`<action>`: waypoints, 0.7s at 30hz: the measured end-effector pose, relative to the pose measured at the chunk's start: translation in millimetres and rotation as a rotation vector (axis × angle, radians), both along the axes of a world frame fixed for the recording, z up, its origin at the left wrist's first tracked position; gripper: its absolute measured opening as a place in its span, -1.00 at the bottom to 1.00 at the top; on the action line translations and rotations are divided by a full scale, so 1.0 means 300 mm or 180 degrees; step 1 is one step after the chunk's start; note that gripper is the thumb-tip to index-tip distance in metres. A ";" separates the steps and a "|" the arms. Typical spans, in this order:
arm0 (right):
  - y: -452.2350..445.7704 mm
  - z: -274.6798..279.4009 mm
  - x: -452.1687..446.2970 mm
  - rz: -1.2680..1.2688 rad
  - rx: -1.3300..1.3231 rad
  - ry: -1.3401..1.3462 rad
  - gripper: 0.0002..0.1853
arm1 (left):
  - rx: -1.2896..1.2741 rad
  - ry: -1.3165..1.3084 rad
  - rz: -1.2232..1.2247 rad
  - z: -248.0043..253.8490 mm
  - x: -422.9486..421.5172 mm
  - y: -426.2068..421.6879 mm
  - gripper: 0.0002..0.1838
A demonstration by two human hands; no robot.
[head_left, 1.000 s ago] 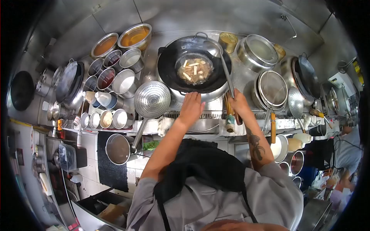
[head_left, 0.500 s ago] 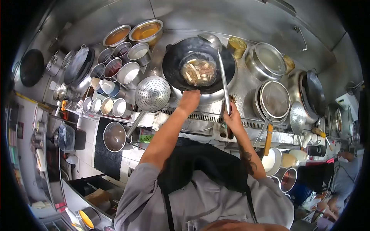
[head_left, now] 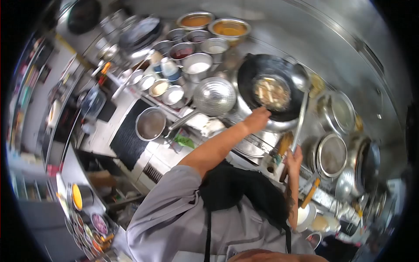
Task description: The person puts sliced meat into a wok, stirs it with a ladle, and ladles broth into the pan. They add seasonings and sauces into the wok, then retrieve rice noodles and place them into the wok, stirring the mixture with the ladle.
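Observation:
A black wok (head_left: pixel 248 81) sits on the stove with pale strips of food in liquid (head_left: pixel 271 94) at its bottom. My left hand (head_left: pixel 257 119) is closed on the wok's near edge; the exact spot it grips is partly hidden by the fingers. In my right hand (head_left: pixel 293 160) is the long handle of a metal ladle (head_left: pixel 300 78). The ladle's bowl lies at the wok's far right rim, with its handle slanting toward me. A brown bristle brush (head_left: pixel 286 143) stands close beside my right hand.
Left of the wok, a perforated strainer (head_left: pixel 214 97) lies over a pot (head_left: pixel 151 124). Several metal seasoning containers (head_left: pixel 197 65) and two bowls of orange liquid (head_left: pixel 229 29) stand behind it. A fine mesh sieve (head_left: pixel 332 155) and a steel pot (head_left: pixel 337 111) are at the right.
The head view has turned, so the wok and both hands appear farther right and tilted, with some blur. Both hands keep their holds, and the ladle stays at the wok's rim.

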State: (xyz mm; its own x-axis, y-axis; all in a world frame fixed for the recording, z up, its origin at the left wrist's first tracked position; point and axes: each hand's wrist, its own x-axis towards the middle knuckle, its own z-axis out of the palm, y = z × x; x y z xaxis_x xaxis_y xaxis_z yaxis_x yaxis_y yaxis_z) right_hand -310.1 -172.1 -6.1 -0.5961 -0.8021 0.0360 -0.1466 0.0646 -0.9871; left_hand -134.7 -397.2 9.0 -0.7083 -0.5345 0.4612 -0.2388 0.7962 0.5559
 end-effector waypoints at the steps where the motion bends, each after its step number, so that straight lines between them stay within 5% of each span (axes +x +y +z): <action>1: 0.000 0.025 -0.004 -0.0039 0.0295 0.0231 -0.73 | 0.0009 0.0559 -0.0088 0.034 0.025 0.014 -0.78; 3: 0.010 -0.106 -0.118 -0.0053 -0.0192 0.2590 -0.67 | 0.0460 0.0866 0.0033 0.100 0.116 0.044 -0.80; 6: 0.046 -0.126 -0.108 -0.0206 -0.0143 0.2056 -0.58 | 0.0565 0.1134 0.0583 0.138 0.373 0.038 -0.87; 8: 0.069 -0.157 -0.091 -0.0356 0.0061 0.1636 -0.55 | 0.1434 0.1364 0.1203 0.129 0.604 0.008 -0.90; 9: 0.068 -0.160 -0.075 -0.0417 0.0129 0.1491 -0.54 | 0.0902 0.1666 0.1589 0.138 0.731 -0.020 -0.93; 10: 0.066 -0.151 -0.060 -0.0454 0.0122 0.1477 -0.54 | 0.1749 0.1183 0.2344 0.197 0.866 -0.033 -0.91; 11: 0.049 -0.108 -0.024 -0.0495 0.0113 0.1468 -0.54 | 0.0832 0.1245 0.2612 0.126 1.003 -0.096 -0.84; 14: -0.071 0.063 0.098 -0.0645 0.0375 0.1111 -0.67 | 0.0915 0.0551 0.3718 0.126 1.351 -0.256 -0.75; 16: -0.146 0.105 0.152 -0.0456 0.0323 0.1188 -0.78 | 0.0281 0.1126 0.3574 0.024 1.545 -0.420 -0.83; 21: -0.387 0.218 0.393 -0.0409 0.0003 0.0334 -0.80 | 0.0416 0.0715 0.3561 0.023 1.755 -0.748 -0.76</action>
State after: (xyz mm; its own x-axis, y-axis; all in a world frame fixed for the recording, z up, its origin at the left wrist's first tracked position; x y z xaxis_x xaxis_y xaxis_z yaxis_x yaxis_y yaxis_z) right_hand -192.2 -288.1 59.3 -0.6869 -0.7195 0.1027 -0.2392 0.0905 -0.9667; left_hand 391.8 -621.6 15.8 0.2846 -0.8658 0.4116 -0.6610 0.1337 0.7383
